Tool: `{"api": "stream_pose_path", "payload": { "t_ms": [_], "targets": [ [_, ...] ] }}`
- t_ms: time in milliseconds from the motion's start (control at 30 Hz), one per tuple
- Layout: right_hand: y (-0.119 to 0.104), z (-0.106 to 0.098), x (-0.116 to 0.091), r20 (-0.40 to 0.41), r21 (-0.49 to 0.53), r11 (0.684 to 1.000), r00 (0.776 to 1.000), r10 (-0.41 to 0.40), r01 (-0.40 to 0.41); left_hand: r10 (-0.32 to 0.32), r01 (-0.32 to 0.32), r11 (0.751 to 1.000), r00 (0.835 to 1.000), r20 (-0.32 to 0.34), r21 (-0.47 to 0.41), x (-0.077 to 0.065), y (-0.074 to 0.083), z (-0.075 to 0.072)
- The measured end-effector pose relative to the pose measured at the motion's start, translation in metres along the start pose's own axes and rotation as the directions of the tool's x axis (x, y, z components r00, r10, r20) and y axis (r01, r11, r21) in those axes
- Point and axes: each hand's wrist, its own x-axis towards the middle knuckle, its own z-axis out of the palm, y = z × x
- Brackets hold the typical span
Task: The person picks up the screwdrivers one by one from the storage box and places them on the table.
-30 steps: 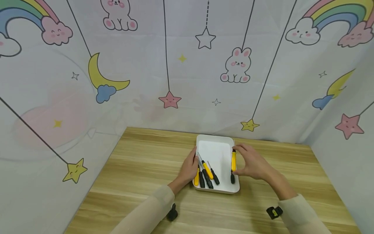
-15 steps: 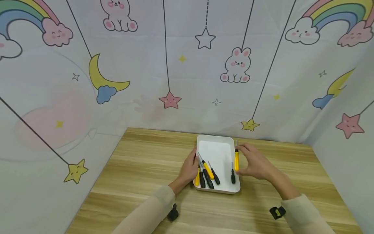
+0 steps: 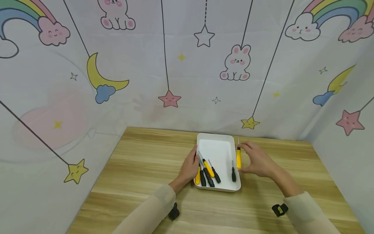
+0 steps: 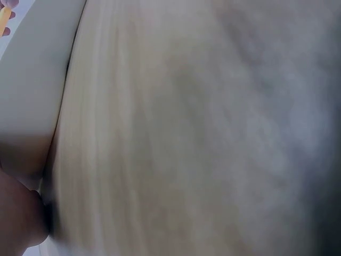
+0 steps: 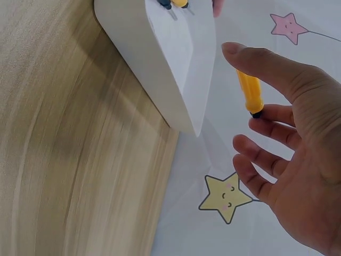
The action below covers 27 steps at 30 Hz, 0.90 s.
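My right hand (image 3: 258, 161) pinches a yellow-handled screwdriver (image 3: 239, 158) between thumb and fingertips, just outside the right rim of a white tray (image 3: 217, 149). Its thin shaft points away toward the wall. In the right wrist view the yellow handle (image 5: 249, 92) spans from thumb to index finger, raised beside the tray wall (image 5: 144, 58). My left hand (image 3: 189, 167) grips the tray's left side, thumb at the rim. Inside, several black- and yellow-handled screwdrivers (image 3: 208, 168) lie bunched at the left, and one small black screwdriver (image 3: 233, 175) lies along the right.
The tray stands on a wood-grain table (image 3: 152, 156) near its back edge. Behind rises a white cloth wall (image 3: 140, 65) printed with stars, rabbits and rainbows. Black straps with small devices (image 3: 280, 210) sit by both sleeves.
My right hand has carried the yellow-handled screwdriver rightward, from over the tray's right side to just beyond its rim, uncovering the small black screwdriver. My left hand stays on the tray.
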Motion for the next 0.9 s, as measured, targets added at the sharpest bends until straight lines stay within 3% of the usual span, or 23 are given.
{"api": "stream_pose_path", "payload": {
  "t_ms": [633, 900],
  "targets": [
    [0.007, 0.0008, -0.003, 0.026, -0.006, 1.0, 1.0, 0.01, -0.01, 0.003, -0.003, 1.0, 1.0, 0.004, 0.018, -0.0016, 0.0015, -0.0021],
    [0.009, 0.0047, -0.007, 0.047, 0.001, 0.999, 0.998, 0.04, -0.04, -0.039, 0.039, 0.999, 0.999, 0.029, 0.021, -0.0033, -0.0007, -0.0032]
  ]
}}
